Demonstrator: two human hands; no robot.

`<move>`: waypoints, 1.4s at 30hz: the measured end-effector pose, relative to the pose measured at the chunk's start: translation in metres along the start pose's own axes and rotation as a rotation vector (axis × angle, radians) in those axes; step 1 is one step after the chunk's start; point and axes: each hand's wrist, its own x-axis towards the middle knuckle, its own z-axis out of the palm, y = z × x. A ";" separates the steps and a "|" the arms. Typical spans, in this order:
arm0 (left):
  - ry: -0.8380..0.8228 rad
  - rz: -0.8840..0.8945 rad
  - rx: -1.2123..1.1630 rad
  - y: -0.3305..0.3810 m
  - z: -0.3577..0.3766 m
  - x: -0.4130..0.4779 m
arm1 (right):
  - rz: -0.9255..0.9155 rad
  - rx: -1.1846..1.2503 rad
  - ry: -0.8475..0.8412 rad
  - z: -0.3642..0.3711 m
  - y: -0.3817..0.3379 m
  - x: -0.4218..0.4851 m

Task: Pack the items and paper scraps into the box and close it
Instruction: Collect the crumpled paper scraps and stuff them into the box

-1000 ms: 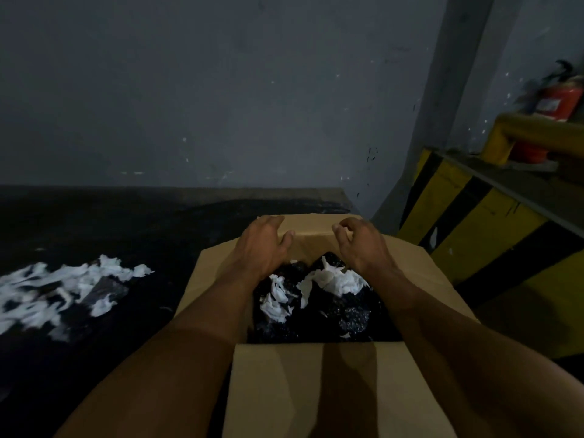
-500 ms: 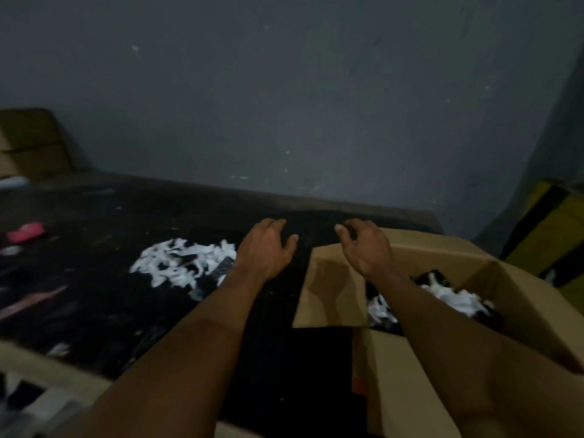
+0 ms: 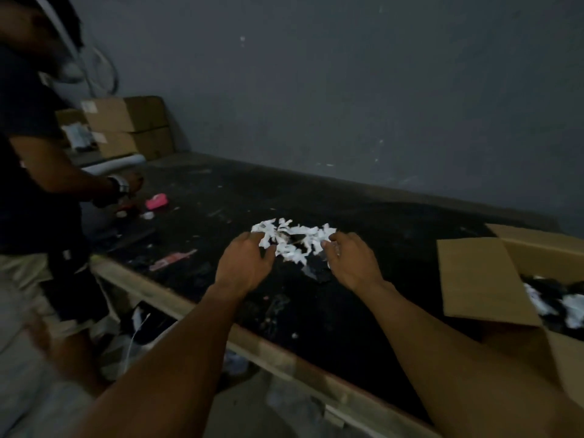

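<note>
Both hands have left the box (image 3: pixel 537 248) and crossed to the loose pile of paper scraps (image 3: pixel 294 238) on the black counter (image 3: pixel 347 317). A second ago they were over the box's open top, above the scraps and dark items already inside. Now the box sits at the right edge of the view, well apart from them, with its near flap (image 3: pixel 480 279) folded outward. The left hand (image 3: pixel 245 263) comes in on the pile's left side and the right hand (image 3: pixel 350 260) on its right. Each is spread with loosely bent fingers, the tips at the pile's edge. Neither hand visibly pinches any paper yet (the dim light makes actual contact hard to judge). A dark item (image 3: pixel 313 270) lies half under the scraps, too murky to identify. The shift suggests one load has gone in and a two-handed scoop of the next is about to begin. The task looks partly done: scraps remain on the counter and the box is not yet closed. Another person (image 3: pixel 34 172) stands at the counter's far left end.
</note>
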 end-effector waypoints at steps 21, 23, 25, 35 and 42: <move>-0.067 -0.033 0.048 -0.140 0.039 0.121 | 0.051 0.018 -0.193 0.160 -0.038 0.119; -0.056 0.003 0.041 -0.145 0.048 0.151 | 0.069 0.005 -0.205 0.171 -0.034 0.147; -0.071 0.025 0.041 -0.151 0.058 0.180 | 0.093 0.003 -0.216 0.182 -0.030 0.171; -0.280 0.154 0.049 -0.191 0.137 0.293 | 0.300 0.011 -0.165 0.252 0.010 0.221; -0.449 0.336 0.024 -0.245 0.210 0.338 | 0.506 -0.239 -0.127 0.310 0.010 0.207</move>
